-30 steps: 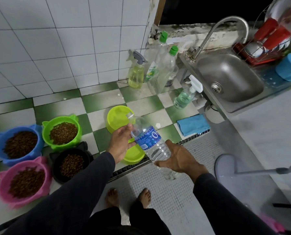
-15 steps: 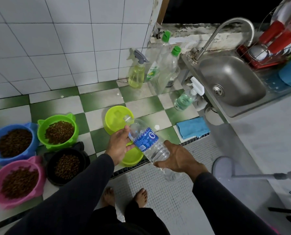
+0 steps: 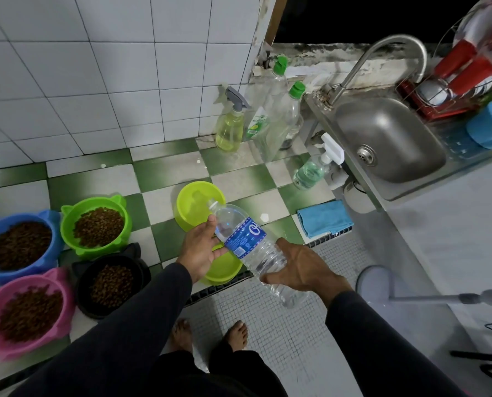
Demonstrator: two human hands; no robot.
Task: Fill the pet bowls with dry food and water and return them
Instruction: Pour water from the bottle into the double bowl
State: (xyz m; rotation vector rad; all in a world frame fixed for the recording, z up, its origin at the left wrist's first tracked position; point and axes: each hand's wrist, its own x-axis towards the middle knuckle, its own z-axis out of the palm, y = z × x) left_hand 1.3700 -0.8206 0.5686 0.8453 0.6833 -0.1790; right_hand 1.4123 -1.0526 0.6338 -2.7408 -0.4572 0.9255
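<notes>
From the head view, both hands hold a clear bottle [image 3: 250, 245] with a blue label, tilted over the floor, its white-capped neck pointing up and away toward a lime bowl [image 3: 194, 204]. The left hand [image 3: 201, 247] curls round the bottle's upper part near the neck; the right hand [image 3: 299, 267] grips the lower body from above, fingers spread over it. A second lime bowl [image 3: 224, 270] sits on the green-and-white tiles right under the bottle, partly hidden by the left hand.

To the left stand four eared bowls of brown kibble, packed close: blue [image 3: 18, 245], green [image 3: 95, 224], pink [image 3: 24, 313] and black [image 3: 110, 285].

By the wall stand a yellow sprayer [image 3: 230, 130] and two green-capped bottles [image 3: 279, 121]. A small sprayer [image 3: 310, 170] stands beside a steel sink [image 3: 382, 138], and a blue cloth [image 3: 325, 217] lies folded nearby. Bare feet [image 3: 210, 336] stand on small white mosaic below.
</notes>
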